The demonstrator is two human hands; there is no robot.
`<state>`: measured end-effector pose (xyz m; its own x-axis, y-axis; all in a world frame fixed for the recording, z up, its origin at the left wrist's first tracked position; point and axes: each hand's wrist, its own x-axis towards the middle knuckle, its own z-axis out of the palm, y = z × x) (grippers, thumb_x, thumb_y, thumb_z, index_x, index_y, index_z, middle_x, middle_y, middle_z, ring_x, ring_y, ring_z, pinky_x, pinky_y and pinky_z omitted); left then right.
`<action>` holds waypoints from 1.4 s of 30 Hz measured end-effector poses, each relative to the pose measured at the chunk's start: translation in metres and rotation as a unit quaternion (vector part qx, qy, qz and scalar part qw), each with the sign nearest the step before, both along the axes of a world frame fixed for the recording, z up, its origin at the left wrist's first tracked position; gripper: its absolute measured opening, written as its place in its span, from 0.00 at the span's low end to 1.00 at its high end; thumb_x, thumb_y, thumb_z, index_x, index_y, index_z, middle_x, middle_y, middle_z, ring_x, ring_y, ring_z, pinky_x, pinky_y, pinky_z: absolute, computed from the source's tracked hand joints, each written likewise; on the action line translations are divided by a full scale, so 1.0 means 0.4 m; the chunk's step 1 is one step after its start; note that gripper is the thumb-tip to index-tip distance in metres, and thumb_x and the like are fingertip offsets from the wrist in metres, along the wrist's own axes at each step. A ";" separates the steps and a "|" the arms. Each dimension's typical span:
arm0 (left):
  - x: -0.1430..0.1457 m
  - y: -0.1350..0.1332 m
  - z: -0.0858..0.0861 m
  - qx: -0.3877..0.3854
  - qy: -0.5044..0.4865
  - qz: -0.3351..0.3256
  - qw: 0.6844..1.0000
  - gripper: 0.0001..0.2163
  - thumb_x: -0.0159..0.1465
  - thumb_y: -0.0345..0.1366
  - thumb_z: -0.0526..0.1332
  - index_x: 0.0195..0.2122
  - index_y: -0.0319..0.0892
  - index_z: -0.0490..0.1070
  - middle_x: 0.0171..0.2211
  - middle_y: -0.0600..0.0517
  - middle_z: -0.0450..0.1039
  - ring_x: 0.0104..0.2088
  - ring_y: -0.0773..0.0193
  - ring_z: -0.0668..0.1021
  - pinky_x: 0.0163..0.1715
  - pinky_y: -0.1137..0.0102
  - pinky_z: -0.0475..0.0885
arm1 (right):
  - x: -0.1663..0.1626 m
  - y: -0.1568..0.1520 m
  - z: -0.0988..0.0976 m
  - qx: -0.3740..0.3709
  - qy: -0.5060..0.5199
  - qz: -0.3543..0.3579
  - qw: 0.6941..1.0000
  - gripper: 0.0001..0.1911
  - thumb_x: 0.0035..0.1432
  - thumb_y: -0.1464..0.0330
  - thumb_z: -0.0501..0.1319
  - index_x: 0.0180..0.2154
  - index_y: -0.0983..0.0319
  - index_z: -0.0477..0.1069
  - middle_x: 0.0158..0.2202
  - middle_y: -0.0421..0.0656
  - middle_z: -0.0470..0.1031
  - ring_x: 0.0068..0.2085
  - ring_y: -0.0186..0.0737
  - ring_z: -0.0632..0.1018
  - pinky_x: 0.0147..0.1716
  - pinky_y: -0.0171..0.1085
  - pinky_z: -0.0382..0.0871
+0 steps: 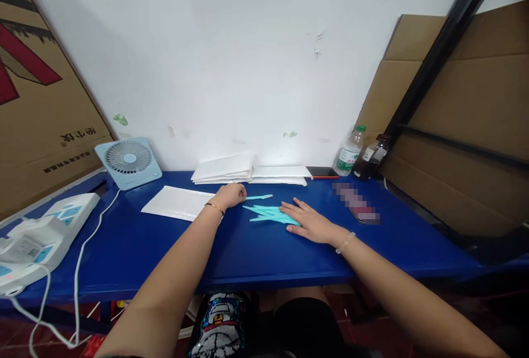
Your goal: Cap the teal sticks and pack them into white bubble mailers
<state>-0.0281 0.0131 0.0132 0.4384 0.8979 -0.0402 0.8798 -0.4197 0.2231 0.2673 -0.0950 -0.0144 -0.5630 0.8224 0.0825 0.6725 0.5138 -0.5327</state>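
My left hand (233,195) is closed, its fingers pinching the left end of a slim turquoise stick (259,197) shaped like an eyebrow razor. The stick's slightly wider end points right. Below it, a loose pile of similar turquoise sticks (266,213) lies on the blue table (256,256). My right hand (311,222) rests palm down with fingers spread, covering the right end of that pile. A white padded envelope (176,202) lies flat to the left, partly behind my left hand and wrist.
Stacked white envelopes (223,169) lie against the wall, beside a dark flat device with a red edge (324,172). Two bottles, one clear (349,154) and one dark (370,161), stand back right. A blurred phone-like object (357,204), a blue fan (130,161) and a power strip (61,223) flank the workspace.
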 end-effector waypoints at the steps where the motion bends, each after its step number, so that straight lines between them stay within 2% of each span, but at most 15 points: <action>1: 0.000 0.008 -0.002 -0.005 -0.006 0.002 1.000 0.07 0.54 0.36 0.59 0.33 0.45 0.74 0.33 0.53 0.77 0.34 0.64 0.77 0.31 0.74 0.68 | -0.010 0.001 0.003 0.000 0.001 0.018 1.000 0.29 0.59 0.52 0.55 0.62 0.45 0.55 0.66 0.33 0.51 0.67 0.54 0.45 0.64 0.52 0.39; 5: -0.002 0.021 -0.011 -0.010 -0.022 0.001 1.000 0.07 0.54 0.35 0.59 0.32 0.45 0.74 0.32 0.53 0.77 0.32 0.64 0.77 0.28 0.74 0.67 | -0.071 0.012 0.019 0.007 -0.012 0.089 0.996 0.27 0.63 0.55 0.52 0.63 0.46 0.54 0.66 0.33 0.50 0.67 0.48 0.47 0.65 0.48 0.40; 8: -0.001 0.010 -0.018 -0.005 -0.034 0.005 0.999 0.06 0.55 0.37 0.59 0.32 0.44 0.73 0.32 0.53 0.77 0.32 0.64 0.77 0.28 0.74 0.67 | -0.119 0.032 0.034 0.042 -0.013 0.115 0.992 0.27 0.62 0.55 0.53 0.62 0.48 0.56 0.65 0.37 0.54 0.66 0.48 0.50 0.64 0.49 0.40; 10: -0.002 -0.001 -0.023 0.001 -0.043 0.005 0.999 0.06 0.57 0.37 0.58 0.33 0.44 0.72 0.33 0.53 0.77 0.33 0.64 0.77 0.28 0.74 0.67 | -0.137 0.059 0.047 0.079 0.006 0.090 0.993 0.25 0.61 0.55 0.54 0.59 0.50 0.60 0.62 0.40 0.61 0.64 0.48 0.56 0.63 0.48 0.46; 14: -0.004 -0.013 -0.026 0.013 -0.073 -0.004 0.997 0.06 0.58 0.38 0.58 0.34 0.45 0.72 0.33 0.54 0.77 0.34 0.64 0.77 0.30 0.73 0.67 | -0.144 0.148 0.057 0.131 0.072 -0.066 0.987 0.19 0.58 0.59 0.59 0.50 0.57 0.71 0.49 0.48 0.73 0.49 0.47 0.71 0.50 0.45 0.63; 17: -0.002 -0.015 -0.022 0.038 -0.088 -0.012 0.995 0.06 0.58 0.38 0.57 0.33 0.46 0.72 0.32 0.55 0.76 0.35 0.64 0.77 0.33 0.72 0.67 | -0.146 0.205 0.041 0.063 0.095 -0.092 0.989 0.10 0.55 0.62 0.61 0.36 0.59 0.76 0.32 0.43 0.77 0.32 0.39 0.74 0.36 0.38 0.67; 20: -0.001 -0.013 -0.017 0.042 -0.092 -0.021 0.995 0.05 0.58 0.38 0.57 0.32 0.47 0.72 0.31 0.56 0.76 0.35 0.64 0.77 0.35 0.71 0.66 | -0.139 0.225 0.017 0.009 0.139 -0.091 0.986 0.09 0.54 0.63 0.61 0.32 0.60 0.77 0.25 0.40 0.75 0.25 0.34 0.70 0.28 0.34 0.65; 26: -0.009 0.006 -0.020 0.029 -0.075 0.001 0.997 0.05 0.58 0.38 0.58 0.31 0.47 0.72 0.30 0.57 0.76 0.35 0.64 0.77 0.36 0.70 0.66 | -0.078 0.226 -0.003 -0.080 0.207 -0.125 0.967 0.11 0.52 0.61 0.61 0.33 0.62 0.76 0.27 0.41 0.76 0.26 0.35 0.73 0.29 0.35 0.68; 28: -0.009 0.007 -0.019 0.018 -0.079 0.005 0.997 0.06 0.57 0.39 0.59 0.34 0.47 0.72 0.32 0.56 0.76 0.36 0.63 0.77 0.36 0.70 0.66 | -0.069 0.224 -0.002 -0.054 0.186 -0.127 0.973 0.12 0.52 0.61 0.62 0.35 0.61 0.77 0.29 0.42 0.76 0.30 0.38 0.74 0.33 0.37 0.68; 30: -0.007 0.000 -0.013 0.040 -0.088 0.005 0.995 0.10 0.56 0.42 0.61 0.37 0.47 0.72 0.35 0.55 0.76 0.37 0.62 0.76 0.36 0.70 0.67 | -0.074 0.219 0.004 0.022 0.155 -0.125 0.980 0.12 0.51 0.61 0.64 0.36 0.60 0.77 0.33 0.43 0.75 0.35 0.40 0.74 0.37 0.39 0.68; 33: -0.003 -0.019 0.001 0.043 -0.110 -0.034 0.992 0.16 0.52 0.50 0.63 0.37 0.46 0.73 0.37 0.53 0.75 0.37 0.61 0.76 0.35 0.70 0.67 | -0.098 0.200 0.017 0.093 0.124 -0.089 0.984 0.09 0.53 0.62 0.63 0.35 0.59 0.77 0.36 0.44 0.73 0.36 0.40 0.73 0.37 0.38 0.67; 35: -0.002 -0.031 0.006 -0.015 -0.114 -0.078 0.990 0.18 0.50 0.52 0.64 0.34 0.45 0.74 0.34 0.53 0.75 0.34 0.62 0.76 0.31 0.71 0.67 | -0.116 0.184 0.025 0.084 0.104 -0.037 0.990 0.08 0.54 0.62 0.63 0.33 0.59 0.77 0.34 0.44 0.73 0.35 0.38 0.73 0.35 0.36 0.67; 38: 0.001 -0.039 0.006 -0.090 -0.105 -0.113 0.984 0.15 0.50 0.49 0.64 0.31 0.43 0.74 0.30 0.53 0.75 0.30 0.64 0.75 0.26 0.73 0.64 | -0.134 0.170 0.028 0.070 0.075 0.014 0.995 0.07 0.53 0.64 0.64 0.33 0.59 0.77 0.32 0.43 0.72 0.33 0.37 0.72 0.33 0.34 0.66; 42: 0.008 -0.036 -0.001 -0.088 -0.102 -0.128 0.983 0.11 0.54 0.44 0.61 0.30 0.42 0.74 0.28 0.53 0.75 0.28 0.67 0.74 0.25 0.75 0.62 | -0.142 0.170 0.019 0.063 0.068 0.003 0.996 0.07 0.53 0.65 0.63 0.33 0.61 0.76 0.32 0.42 0.72 0.32 0.35 0.72 0.31 0.32 0.64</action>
